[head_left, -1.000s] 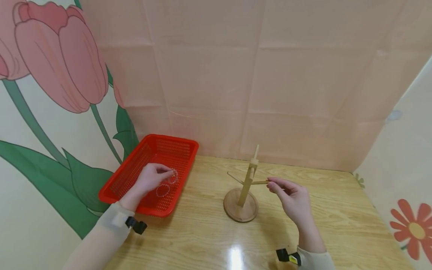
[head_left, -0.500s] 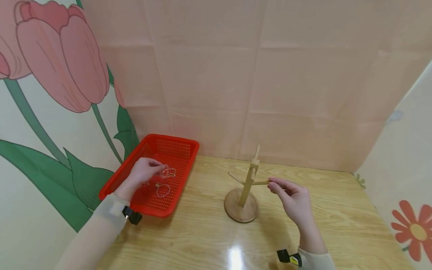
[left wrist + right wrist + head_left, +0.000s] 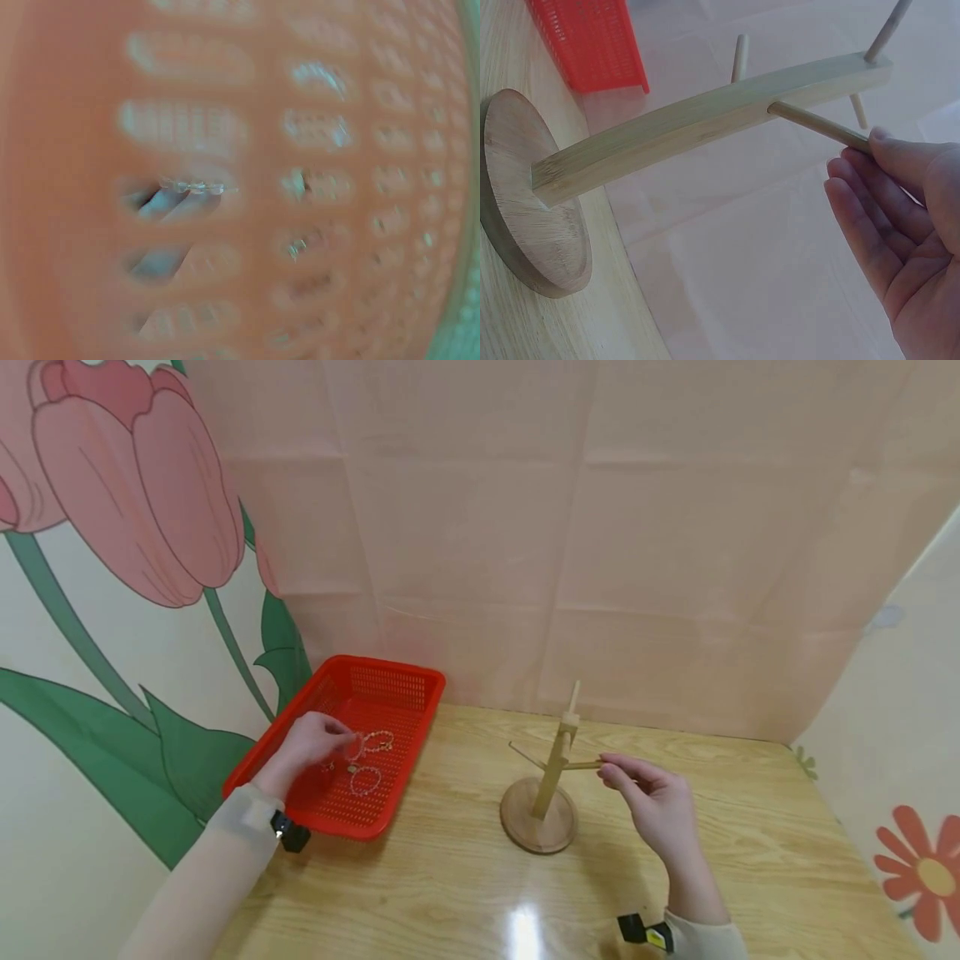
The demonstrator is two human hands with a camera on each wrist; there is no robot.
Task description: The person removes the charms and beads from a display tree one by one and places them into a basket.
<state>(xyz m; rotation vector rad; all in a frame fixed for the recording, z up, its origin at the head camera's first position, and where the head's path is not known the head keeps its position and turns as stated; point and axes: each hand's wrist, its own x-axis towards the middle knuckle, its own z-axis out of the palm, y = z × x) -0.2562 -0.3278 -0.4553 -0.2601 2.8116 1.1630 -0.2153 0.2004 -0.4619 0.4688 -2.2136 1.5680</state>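
My left hand (image 3: 311, 742) reaches into the red plastic basket (image 3: 432, 693) and pinches a clear beaded bracelet (image 3: 356, 750) between thumb and fingers. Beside it on the basket floor lie a bracelet with gold-coloured bits (image 3: 381, 741) and a pinkish beaded bracelet (image 3: 365, 782). Through the basket's slots in the left wrist view, fingertips (image 3: 161, 202) show with a row of clear beads (image 3: 199, 187). My right hand (image 3: 652, 797) pinches the end of a wooden peg (image 3: 817, 124) on a wooden stand (image 3: 705, 112). The stand is upright on its round base (image 3: 538, 827).
The basket stands at the left of the wood-grain table (image 3: 442, 893), near a wall with painted tulips. A pink sheet (image 3: 562, 527) hangs behind the table. Other bare pegs (image 3: 527, 754) stick out from the stand in several directions.
My left hand has moved back and to the left inside the basket with a bracelet at its fingertips, uncovering the bracelets below. My right hand stays on the peg.
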